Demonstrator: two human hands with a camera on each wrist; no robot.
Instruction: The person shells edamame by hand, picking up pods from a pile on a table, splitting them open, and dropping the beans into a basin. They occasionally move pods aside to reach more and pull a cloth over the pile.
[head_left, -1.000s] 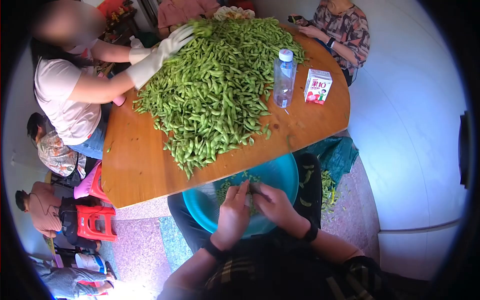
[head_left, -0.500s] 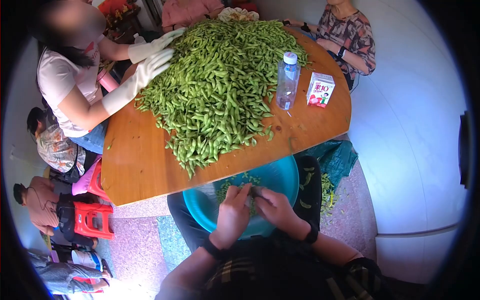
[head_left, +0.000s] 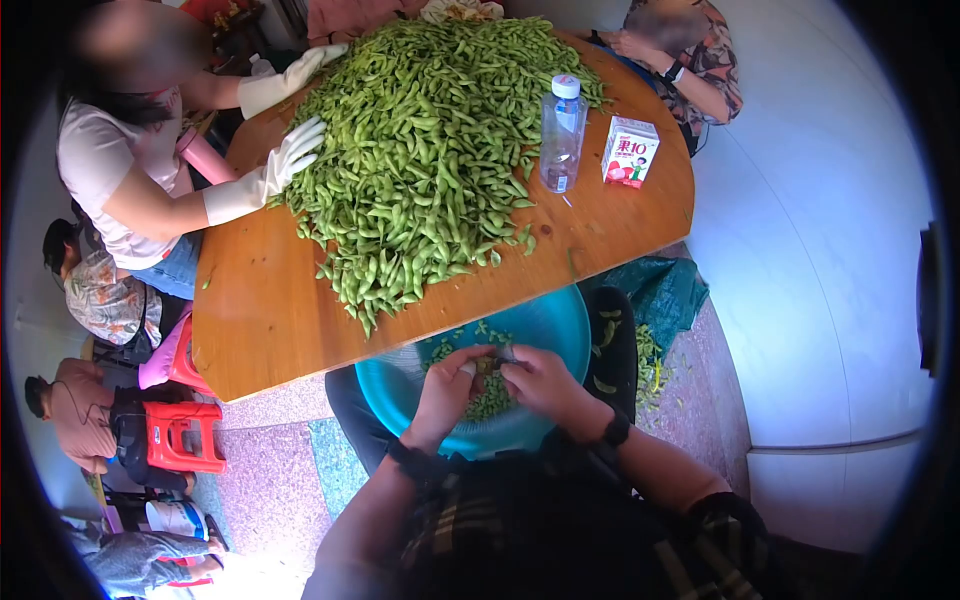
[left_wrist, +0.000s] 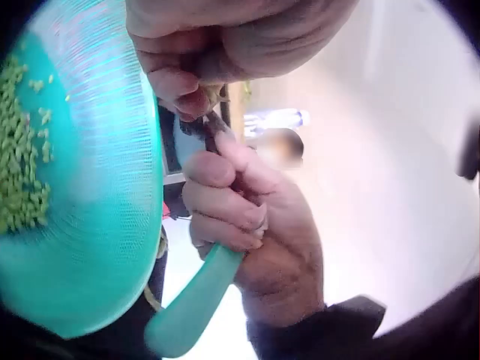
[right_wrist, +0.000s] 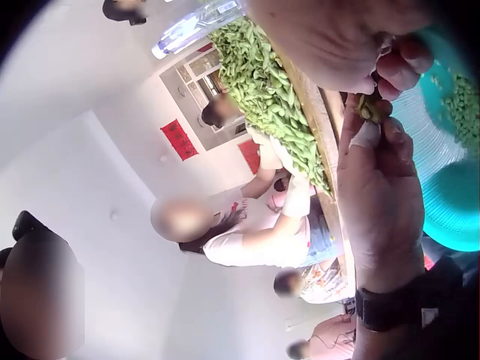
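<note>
My left hand (head_left: 445, 395), its thumb wrapped in white, pinches a yellowish-green soybean pod (right_wrist: 367, 109) at the fingertips. Facing it, my right hand (head_left: 550, 385) grips a small tool with a green handle (left_wrist: 196, 300). The handle sticks out below the curled fingers, while a dark end (left_wrist: 214, 131) shows by the thumb, close to the pod; I cannot tell the tool's kind. Both hands are above a teal basin (head_left: 575, 330) on my lap, with shelled green beans (head_left: 490, 402) inside.
A large heap of soybean pods (head_left: 420, 160) covers much of the wooden table (head_left: 260, 340). Toward the right stand a plastic bottle (head_left: 562, 140) and a drink carton (head_left: 630, 152). A person in white gloves (head_left: 295, 155) works at the heap's left. Pods lie on the floor near a green bag (head_left: 660, 290).
My hands have shifted slightly up in the head view and the left hand has turned, uncovering more beans below. The gloved person's hands have moved back toward the heap's left edge.
</note>
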